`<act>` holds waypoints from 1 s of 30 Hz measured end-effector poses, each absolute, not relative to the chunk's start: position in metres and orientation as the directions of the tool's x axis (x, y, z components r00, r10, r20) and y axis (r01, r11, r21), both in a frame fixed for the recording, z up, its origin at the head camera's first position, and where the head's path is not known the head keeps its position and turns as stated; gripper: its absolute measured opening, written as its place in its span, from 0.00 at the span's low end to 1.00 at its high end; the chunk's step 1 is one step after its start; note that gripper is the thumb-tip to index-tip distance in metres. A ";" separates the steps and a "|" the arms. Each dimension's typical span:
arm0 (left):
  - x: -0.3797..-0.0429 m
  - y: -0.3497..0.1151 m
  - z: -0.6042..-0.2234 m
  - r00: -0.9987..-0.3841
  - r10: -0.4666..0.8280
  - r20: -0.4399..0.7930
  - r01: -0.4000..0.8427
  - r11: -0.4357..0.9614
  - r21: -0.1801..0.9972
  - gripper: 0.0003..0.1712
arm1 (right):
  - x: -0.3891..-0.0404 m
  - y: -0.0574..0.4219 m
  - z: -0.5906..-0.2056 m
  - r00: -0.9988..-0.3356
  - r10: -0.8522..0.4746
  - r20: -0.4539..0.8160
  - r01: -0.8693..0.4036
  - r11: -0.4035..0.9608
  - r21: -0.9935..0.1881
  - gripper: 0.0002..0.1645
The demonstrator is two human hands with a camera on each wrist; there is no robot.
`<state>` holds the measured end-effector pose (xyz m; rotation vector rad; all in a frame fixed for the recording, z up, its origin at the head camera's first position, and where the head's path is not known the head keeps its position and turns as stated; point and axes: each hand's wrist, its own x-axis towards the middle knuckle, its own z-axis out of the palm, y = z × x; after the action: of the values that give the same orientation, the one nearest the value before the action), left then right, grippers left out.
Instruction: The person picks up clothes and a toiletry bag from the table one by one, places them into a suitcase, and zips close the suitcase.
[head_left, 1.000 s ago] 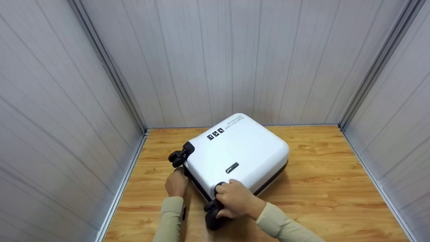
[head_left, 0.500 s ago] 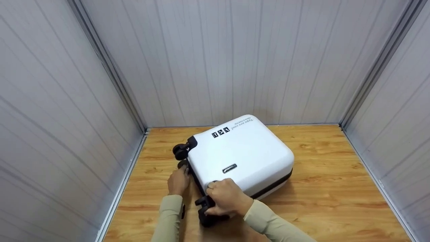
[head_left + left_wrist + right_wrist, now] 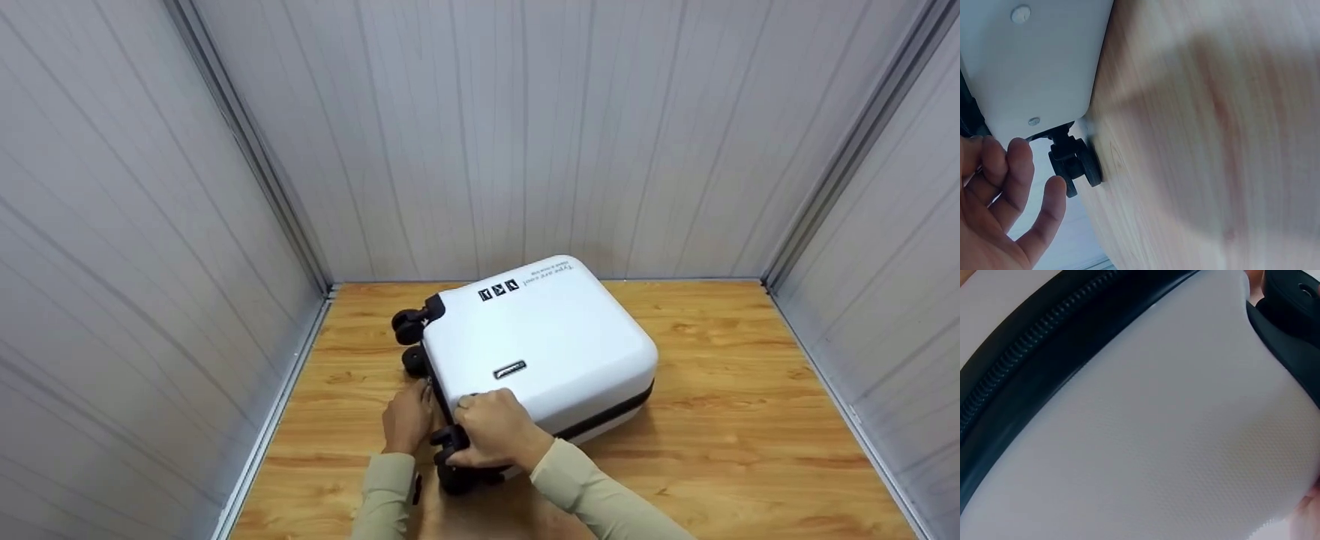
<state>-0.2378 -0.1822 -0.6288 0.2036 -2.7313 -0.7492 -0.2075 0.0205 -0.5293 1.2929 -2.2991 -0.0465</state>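
A white hard-shell suitcase point(image 3: 555, 337) lies flat on the floor, its wheeled end toward the lower left. My left hand point(image 3: 407, 418) is at the black zipper seam on that end, fingers bent and fingertips against it. In the left wrist view, the fingers point(image 3: 1014, 169) reach to the dark seam near a caster wheel point(image 3: 1075, 160); the zipper pull they seem to pinch is hidden. My right hand point(image 3: 495, 429) grips the suitcase's near corner, fingers over the shell and thumb by a black caster point(image 3: 454, 476). Zipper teeth point(image 3: 1010, 354) show close up in the right wrist view.
Wood-patterned floor point(image 3: 750, 420) surrounds the suitcase. Pale panel walls stand on the left point(image 3: 135, 262), at the back point(image 3: 525, 135) and on the right point(image 3: 892, 300). The suitcase's far corner lies near the back wall. Two more casters point(image 3: 409, 326) stick out at its left.
The suitcase has turned slightly and shifted a little to the right. My left hand has slid along the seam toward the near corner. My right hand keeps its grip, moving slightly left and up.
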 end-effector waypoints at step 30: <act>-0.188 -0.150 -0.644 -0.899 -0.270 0.343 0.002 0.784 0.621 0.23 | -0.262 0.093 -0.535 -0.619 -0.556 0.555 -0.757 0.612 -0.230 0.24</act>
<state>-0.1880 -0.1500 -0.6444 0.2027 -2.5559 -0.8908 -0.2622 0.0925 -0.5351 1.0430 -2.4074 0.6294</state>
